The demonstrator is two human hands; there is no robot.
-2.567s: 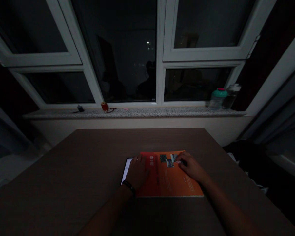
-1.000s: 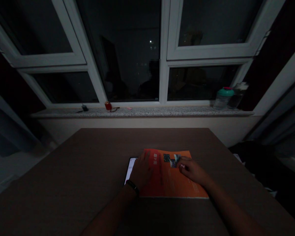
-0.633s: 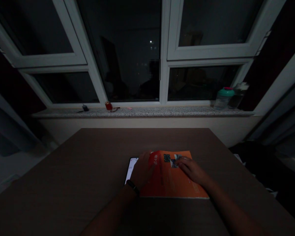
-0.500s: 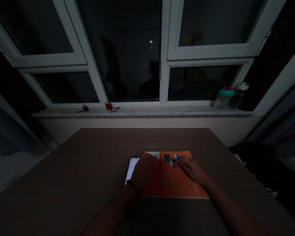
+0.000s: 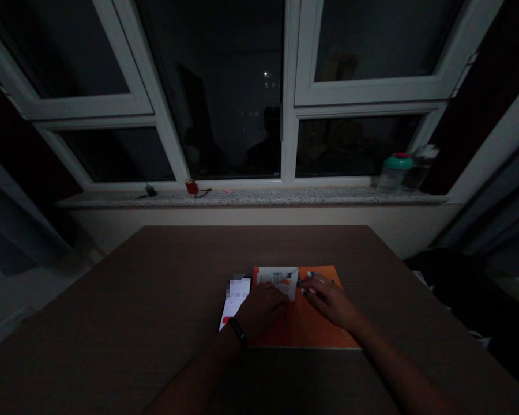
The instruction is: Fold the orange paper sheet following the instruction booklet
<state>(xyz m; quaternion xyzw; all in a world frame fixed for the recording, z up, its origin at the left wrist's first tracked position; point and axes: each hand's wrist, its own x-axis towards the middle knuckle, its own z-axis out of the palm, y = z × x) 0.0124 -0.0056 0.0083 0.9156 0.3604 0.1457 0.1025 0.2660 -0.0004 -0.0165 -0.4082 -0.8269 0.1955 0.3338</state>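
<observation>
An orange booklet (image 5: 313, 328) lies on the brown table (image 5: 155, 300) in front of me. Its left part is folded over toward the right, and the white inner side (image 5: 275, 279) shows at the top. My left hand (image 5: 262, 308), with a dark band on the wrist, lies curled on the folded flap, fingers pressing it. My right hand (image 5: 331, 300) rests on the booklet's right half, fingers bent at the fold's edge. A lit phone (image 5: 234, 300) lies just left of the booklet, beside my left hand.
A stone windowsill (image 5: 251, 197) runs behind the table under dark windows. On it stand a small red object (image 5: 191, 187) at the left and a teal-lidded jar (image 5: 391, 172) with a bottle at the right. Dark bags lie on the floor at the right.
My left hand has lifted the booklet's left edge and folded it over to the right, which uncovered the white inner side and more of the phone. My right hand stayed near the fold.
</observation>
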